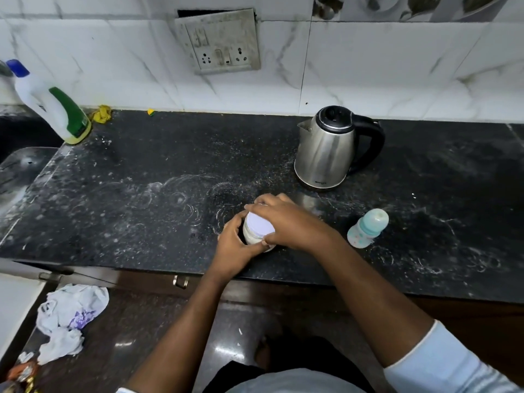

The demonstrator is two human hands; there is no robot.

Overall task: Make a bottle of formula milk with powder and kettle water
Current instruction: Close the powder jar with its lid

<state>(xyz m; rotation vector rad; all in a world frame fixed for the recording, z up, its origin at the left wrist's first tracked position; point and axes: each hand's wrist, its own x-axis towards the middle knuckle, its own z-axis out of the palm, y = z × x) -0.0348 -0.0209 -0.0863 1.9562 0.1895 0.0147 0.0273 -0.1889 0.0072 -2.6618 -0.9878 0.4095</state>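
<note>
Both forearms are bare from wrist to well above the elbow. The right arm's sleeve (pixel 450 361) is pale blue with a thin lighter trim along its rolled or pushed-up cuff, and the cloth looks soft and slightly creased. A strip of the same pale blue garment (pixel 292 382) shows at the bottom of the view; the left hand (pixel 235 242) and right hand (pixel 289 222) are uncovered.
</note>
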